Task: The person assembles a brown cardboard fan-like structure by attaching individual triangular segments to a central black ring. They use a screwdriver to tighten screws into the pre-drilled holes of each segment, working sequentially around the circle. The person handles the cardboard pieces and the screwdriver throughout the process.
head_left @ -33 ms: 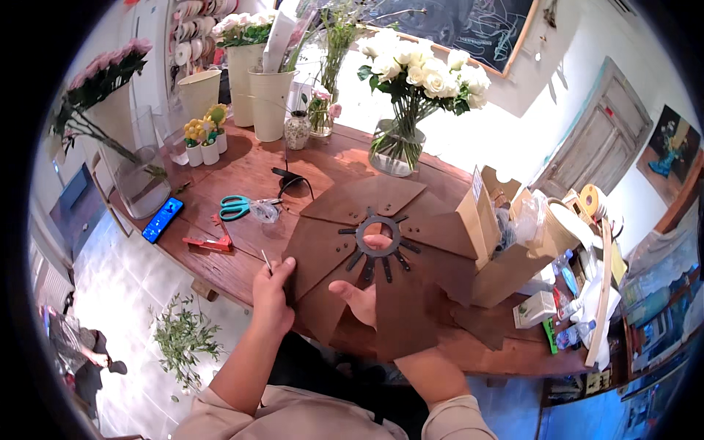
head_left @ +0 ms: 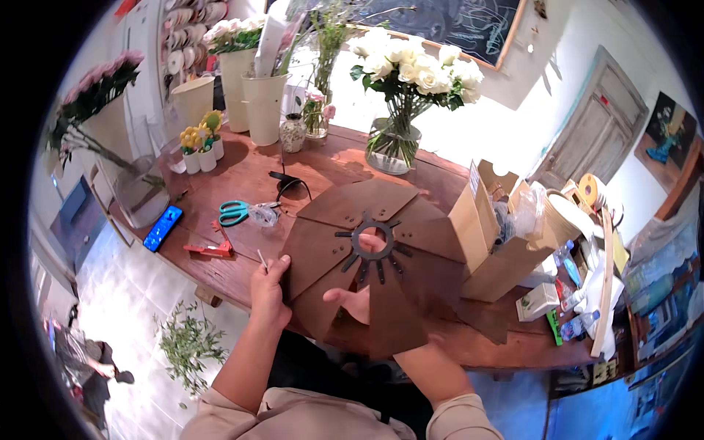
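A wide disc of overlapping brown panels [head_left: 330, 224] is raised over the near side of the table. The panels fan out round a dark ring [head_left: 372, 240] with short slotted arms. My left hand [head_left: 270, 292] is at the disc's left edge, closed round a thin pale rod [head_left: 262, 257], its thumb beside the panel edge. Under the disc my right hand [head_left: 357, 303] lies palm up with its thumb spread. Its palm shows through a gap between two panels, and part of a finger shows through the ring. The panels hide its other fingers.
Teal-handled scissors [head_left: 233, 213], a red tool [head_left: 210, 250] and a phone [head_left: 163, 229] lie left on the wooden table [head_left: 330, 158]. Behind stand a vase of white roses [head_left: 396, 139] and cream buckets [head_left: 264, 110]. An open cardboard box [head_left: 506, 270] borders the disc's right side, beside clutter.
The disc has shifted slightly left and its right-hand panels sit a little differently. Both hands keep nearly the same pose. The whole view has moved slightly.
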A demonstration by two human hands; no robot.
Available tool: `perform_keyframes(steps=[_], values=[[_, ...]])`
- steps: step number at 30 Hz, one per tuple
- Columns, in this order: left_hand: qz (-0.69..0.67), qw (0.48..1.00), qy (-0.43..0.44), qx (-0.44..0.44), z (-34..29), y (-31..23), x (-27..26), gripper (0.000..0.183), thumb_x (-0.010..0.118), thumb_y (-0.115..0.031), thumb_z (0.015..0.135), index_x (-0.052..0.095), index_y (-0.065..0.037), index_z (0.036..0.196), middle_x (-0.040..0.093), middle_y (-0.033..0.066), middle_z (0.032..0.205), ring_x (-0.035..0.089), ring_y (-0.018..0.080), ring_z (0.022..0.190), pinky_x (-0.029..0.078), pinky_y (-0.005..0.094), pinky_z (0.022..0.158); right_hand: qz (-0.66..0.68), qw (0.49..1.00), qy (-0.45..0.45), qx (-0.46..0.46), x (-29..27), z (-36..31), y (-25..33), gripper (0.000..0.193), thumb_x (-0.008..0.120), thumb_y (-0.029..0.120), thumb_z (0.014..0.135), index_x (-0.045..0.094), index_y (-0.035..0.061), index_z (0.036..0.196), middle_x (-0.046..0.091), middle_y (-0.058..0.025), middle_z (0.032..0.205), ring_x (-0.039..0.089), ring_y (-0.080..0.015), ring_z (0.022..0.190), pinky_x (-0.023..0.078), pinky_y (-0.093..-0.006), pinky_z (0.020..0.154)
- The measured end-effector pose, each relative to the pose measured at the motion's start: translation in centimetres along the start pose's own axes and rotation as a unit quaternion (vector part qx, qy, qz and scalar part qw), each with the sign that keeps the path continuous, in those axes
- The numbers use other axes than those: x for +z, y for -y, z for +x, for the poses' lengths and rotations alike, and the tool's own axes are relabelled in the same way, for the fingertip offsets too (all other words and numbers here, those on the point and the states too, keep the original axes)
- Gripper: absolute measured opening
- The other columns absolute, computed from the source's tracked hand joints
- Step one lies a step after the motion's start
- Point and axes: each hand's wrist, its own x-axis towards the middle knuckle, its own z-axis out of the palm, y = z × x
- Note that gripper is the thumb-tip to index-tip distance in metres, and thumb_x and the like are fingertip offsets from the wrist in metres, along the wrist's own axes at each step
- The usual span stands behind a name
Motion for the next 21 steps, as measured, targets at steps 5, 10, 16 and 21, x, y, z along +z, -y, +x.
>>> perform_keyframes(steps=[5, 10, 16, 21], values=[[0.118, 0.99, -0.015, 0.073, 4.5, 0.7, -1.6, 0.042, 0.078, -0.015, 0.094, 0.04, -0.02, 0.077, 0.048, -0.0053, 0.075, 0.046, 0.0082, 0.07, 0.042, 0.027, 0.066, -0.002, 0.997, 0.041, 0.07, 0.1, -3.2, -0.9, 0.105, 0.096, 0.046, 0.071, 0.043, 0.0042, 0.15, 0.059, -0.0211, 0.137, 0.053, -0.0322, 0.131, 0.041, -0.0438, 0.114], [0.206, 0.974, -0.017, 0.089, 6.4, 1.7, -2.4, 0.045, 0.08, -0.015, 0.092, 0.037, -0.02, 0.077, 0.04, -0.0069, 0.075, 0.037, 0.0076, 0.07, 0.036, 0.0266, 0.065, 0.169, 0.892, 0.164, 0.386, 0.6, -8.7, -7.9, 0.091, 0.09, 0.05, 0.077, 0.05, 0.0053, 0.145, 0.059, -0.0219, 0.138, 0.055, -0.0349, 0.13, 0.043, -0.045, 0.112], [0.203, 0.974, -0.021, 0.094, 8.0, 3.3, -2.4, 0.046, 0.079, -0.012, 0.091, 0.037, -0.02, 0.075, 0.04, -0.0066, 0.074, 0.037, 0.009, 0.07, 0.036, 0.027, 0.065, -0.193, 0.846, 0.408, 0.284, -2.4, -5.0, -5.6, 0.074, 0.077, 0.055, 0.085, 0.058, 0.0063, 0.137, 0.06, -0.023, 0.138, 0.058, -0.0391, 0.127, 0.046, -0.0478, 0.109], [0.228, 0.971, -0.002, 0.078, 9.4, 4.4, -0.7, 0.044, 0.077, -0.013, 0.091, 0.038, -0.02, 0.071, 0.041, -0.0076, 0.072, 0.039, 0.0073, 0.069, 0.036, 0.0262, 0.065, -0.227, 0.849, 0.454, 0.147, -6.3, -8.3, -5.7, 0.058, 0.065, 0.046, 0.095, 0.059, 0.0067, 0.137, 0.061, -0.0224, 0.139, 0.058, -0.0413, 0.127, 0.044, -0.0494, 0.111]])
